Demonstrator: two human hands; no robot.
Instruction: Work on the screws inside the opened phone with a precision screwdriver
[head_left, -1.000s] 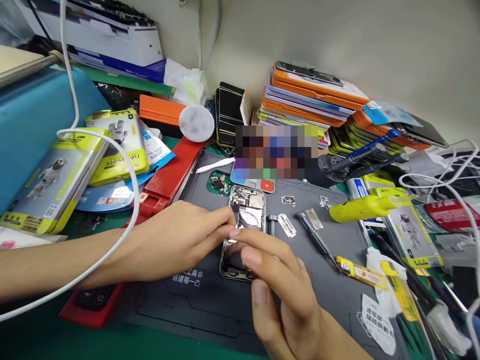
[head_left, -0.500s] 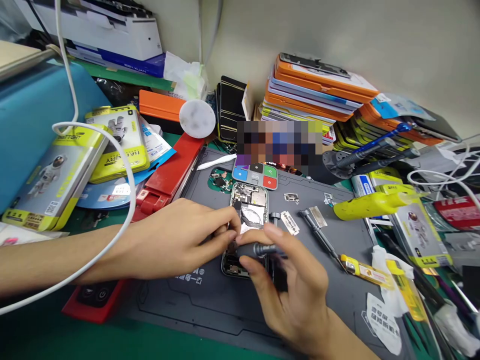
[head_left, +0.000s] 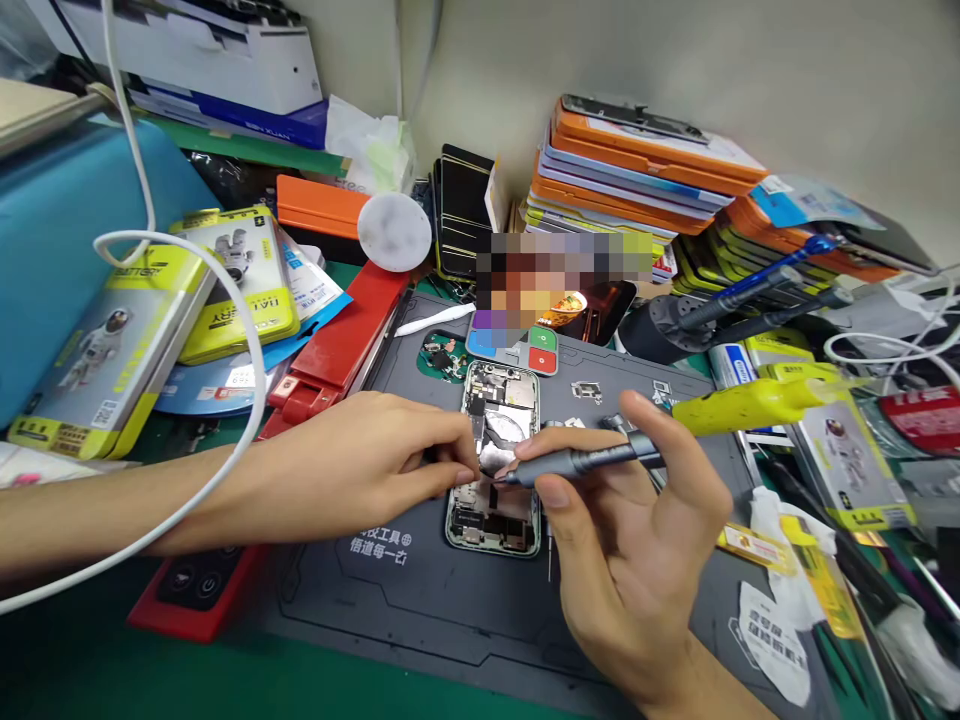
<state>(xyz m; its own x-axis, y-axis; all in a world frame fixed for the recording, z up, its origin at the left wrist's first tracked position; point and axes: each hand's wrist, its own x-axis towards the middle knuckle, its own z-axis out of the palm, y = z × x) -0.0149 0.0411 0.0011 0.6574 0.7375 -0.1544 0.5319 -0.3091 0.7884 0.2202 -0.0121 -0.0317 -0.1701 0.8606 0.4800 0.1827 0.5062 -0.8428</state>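
An opened phone (head_left: pixel 471 497) lies on a dark grey work mat (head_left: pixel 450 620), its inner parts exposed. My left hand (head_left: pixel 382 460) is over the phone's left edge, thumb and fingers pressed together; whatever they pinch is hidden. A slim grey screwdriver (head_left: pixel 559 464) rests in my right hand (head_left: pixel 637 550), between the thumb and fingers. Its narrow end points left, above the middle of the phone, close to my left fingertips. I cannot tell whether that end touches the phone.
A white cable (head_left: pixel 251 400) loops across my left forearm. Red equipment (head_left: pixel 337 345) and battery boxes (head_left: pixel 244 285) stand to the left. Behind are stacked orange cases (head_left: pixel 637 150). On the right are a tool holder (head_left: pixel 660 330) and a yellow bottle (head_left: pixel 739 403).
My right hand has moved right, drawing the screwdriver back and exposing more of the phone's lower half. My left hand stays nearly in place, fingers still pinched.
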